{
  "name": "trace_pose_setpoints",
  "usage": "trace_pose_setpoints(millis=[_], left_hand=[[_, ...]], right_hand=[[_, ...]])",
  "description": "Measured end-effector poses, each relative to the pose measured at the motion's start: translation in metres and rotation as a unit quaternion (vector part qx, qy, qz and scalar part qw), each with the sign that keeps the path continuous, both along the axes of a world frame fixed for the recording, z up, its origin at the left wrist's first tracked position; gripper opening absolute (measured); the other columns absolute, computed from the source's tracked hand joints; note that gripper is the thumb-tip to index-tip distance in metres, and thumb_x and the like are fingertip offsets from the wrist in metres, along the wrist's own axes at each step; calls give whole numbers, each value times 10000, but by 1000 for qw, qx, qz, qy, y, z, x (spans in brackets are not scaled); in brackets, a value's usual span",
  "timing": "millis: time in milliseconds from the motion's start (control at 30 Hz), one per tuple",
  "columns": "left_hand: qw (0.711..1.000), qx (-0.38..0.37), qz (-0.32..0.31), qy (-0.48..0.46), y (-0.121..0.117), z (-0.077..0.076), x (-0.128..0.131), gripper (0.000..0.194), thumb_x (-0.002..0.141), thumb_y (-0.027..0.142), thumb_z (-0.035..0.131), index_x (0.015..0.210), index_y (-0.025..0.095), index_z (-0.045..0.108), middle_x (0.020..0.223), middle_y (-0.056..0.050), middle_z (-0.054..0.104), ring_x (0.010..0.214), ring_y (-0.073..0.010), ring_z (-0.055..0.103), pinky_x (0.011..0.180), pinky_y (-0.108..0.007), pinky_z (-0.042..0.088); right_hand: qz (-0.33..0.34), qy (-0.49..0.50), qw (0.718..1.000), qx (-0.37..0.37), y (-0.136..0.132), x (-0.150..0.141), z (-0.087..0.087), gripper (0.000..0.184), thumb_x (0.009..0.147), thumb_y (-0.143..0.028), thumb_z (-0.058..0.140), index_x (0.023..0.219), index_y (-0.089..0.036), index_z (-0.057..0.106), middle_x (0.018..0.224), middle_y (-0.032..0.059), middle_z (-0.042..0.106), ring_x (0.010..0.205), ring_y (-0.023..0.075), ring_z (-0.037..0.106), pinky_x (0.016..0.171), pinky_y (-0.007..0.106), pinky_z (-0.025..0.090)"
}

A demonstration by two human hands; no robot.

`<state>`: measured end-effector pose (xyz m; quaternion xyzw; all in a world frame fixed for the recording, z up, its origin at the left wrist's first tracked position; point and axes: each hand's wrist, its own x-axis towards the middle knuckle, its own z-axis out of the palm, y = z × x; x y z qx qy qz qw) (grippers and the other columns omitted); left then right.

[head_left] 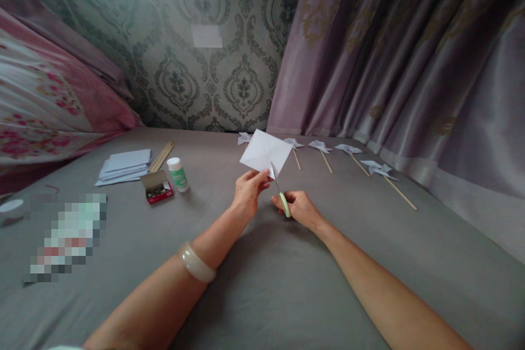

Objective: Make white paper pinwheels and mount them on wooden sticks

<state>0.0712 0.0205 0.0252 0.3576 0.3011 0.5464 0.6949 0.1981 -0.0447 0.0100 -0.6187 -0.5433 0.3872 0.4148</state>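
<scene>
A square white sheet of paper [264,149] is pinched near its lower corner by my left hand [248,190], thumb on top. My right hand [298,206] is closed around the light green handles of a pair of scissors [284,203]. The scissor blades point up and away, meeting the paper close to my left thumb. Behind the paper, partly hidden by it, lies a paper pinwheel [245,138]. Further right, several more white pinwheels on wooden sticks, such as the nearest one [378,168], lie in a row.
On the left are a stack of white paper [126,167], wooden sticks [161,157], a white-and-green bottle [178,175] and an open red box of small metal pieces [158,191]. A pixelated item [69,238] lies nearer. Grey cloth [262,295] covers the surface; curtains [369,54] hang at right.
</scene>
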Motion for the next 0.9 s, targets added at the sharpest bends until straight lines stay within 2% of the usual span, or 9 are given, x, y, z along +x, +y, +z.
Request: trace_pose_setpoints(millis=[533,900], left_hand=[[1000,-2,2,6,-2,1,1,251,527,265,821,581,131,615,619,-24,611,620,-117,595,596,-240,425],[1000,-1,-1,0,-1,-1,1,256,521,268,813,567,134,599,607,-21,604,620,-119,594,591,-238,424]], right_hand=[[-9,-11,1000,10,-2,-2,6,556,538,-706,684,506,-168,549,481,-13,519,469,90,405,484,243,342],[-6,-15,1000,22,0,-1,3,551,560,-697,678,504,-167,538,481,-23,500,469,83,381,477,241,324]])
